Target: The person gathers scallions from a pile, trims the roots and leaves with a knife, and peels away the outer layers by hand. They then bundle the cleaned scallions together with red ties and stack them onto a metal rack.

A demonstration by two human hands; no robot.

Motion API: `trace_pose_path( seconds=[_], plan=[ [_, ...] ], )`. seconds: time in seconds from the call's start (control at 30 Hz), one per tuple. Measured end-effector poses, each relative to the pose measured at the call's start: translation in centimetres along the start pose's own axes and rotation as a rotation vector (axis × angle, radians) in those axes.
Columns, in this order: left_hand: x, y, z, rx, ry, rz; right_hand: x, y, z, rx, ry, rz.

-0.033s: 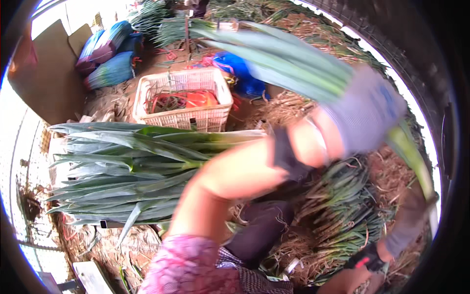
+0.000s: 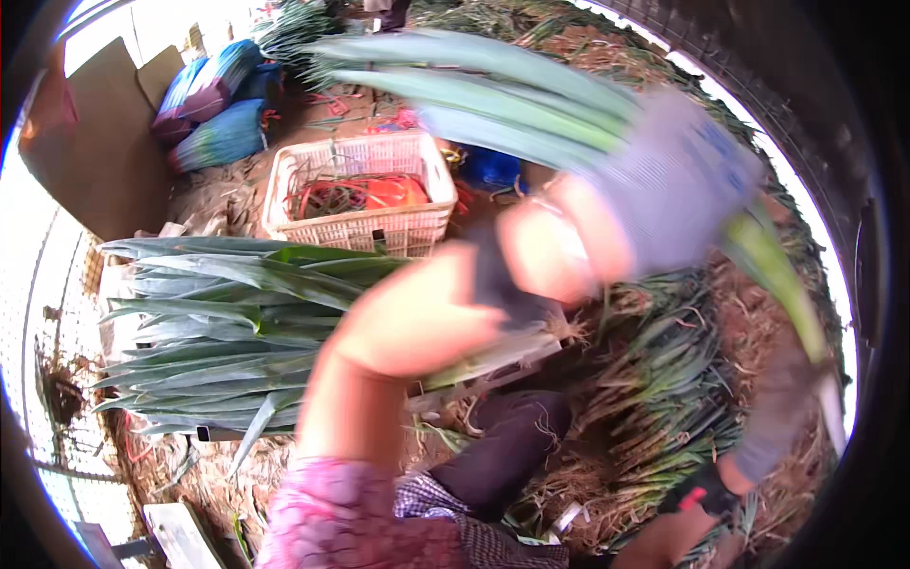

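A gray glove covers my left hand (image 2: 678,185), raised at the upper right and closed round a large leek (image 2: 531,104). Long blue-green leaves fan out to the left of that hand, and the pale stalk slants down to the right. My right hand (image 2: 782,412), gloved too and blurred, is at the stalk's white lower end, with fingers across it. Many trimmed leeks (image 2: 218,332) lie stacked at the left, leaves pointing left. My left forearm hides part of their white ends.
Behind the stack stands a pale plastic crate (image 2: 355,232) with orange-red material inside. Bundled leeks in blue and purple wrapping (image 2: 223,128) lie beside a cardboard sheet (image 2: 95,142) at the back left. Untrimmed leeks (image 2: 654,408) with dry roots cover the ground at the right.
My left hand and the leek in it have shifted left and slightly up. My right hand has moved a little left. More of the stack's white ends shows under my left forearm.
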State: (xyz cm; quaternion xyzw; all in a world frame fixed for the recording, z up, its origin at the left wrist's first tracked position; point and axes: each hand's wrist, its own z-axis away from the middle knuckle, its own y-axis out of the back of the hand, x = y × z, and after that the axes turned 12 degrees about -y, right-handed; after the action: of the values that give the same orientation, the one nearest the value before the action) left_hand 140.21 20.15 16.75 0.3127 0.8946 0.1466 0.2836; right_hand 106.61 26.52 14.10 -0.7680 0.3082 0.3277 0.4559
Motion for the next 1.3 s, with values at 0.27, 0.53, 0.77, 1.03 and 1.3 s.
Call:
trace_pose_path(
  seconds=[0.27, 0.53, 0.77, 1.03, 1.3],
  plan=[
    [-10.0, 13.8, 19.1, -0.855, 0.524, -0.278, 35.4, -6.4, -9.5, -0.298, -0.377, 0.853],
    [-11.7, 15.1, 24.7, -1.181, 0.84, -0.234, 49.4, -12.5, -8.8, -0.783, -0.275, 1.311],
    [-10.9, 7.1, 38.5, -1.417, 1.058, 0.545, 49.0, -12.5, -7.4, -0.79, -0.194, 1.305],
    [-10.2, 6.5, 38.4, -1.131, 1.356, 0.676, 48.4, -8.4, -9.6, -0.572, -0.305, 1.145],
    [-11.3, 6.7, 37.1, -1.241, 1.468, 0.757, 47.9, -2.1, -12.4, -0.083, -0.277, 1.165]
  ],
)
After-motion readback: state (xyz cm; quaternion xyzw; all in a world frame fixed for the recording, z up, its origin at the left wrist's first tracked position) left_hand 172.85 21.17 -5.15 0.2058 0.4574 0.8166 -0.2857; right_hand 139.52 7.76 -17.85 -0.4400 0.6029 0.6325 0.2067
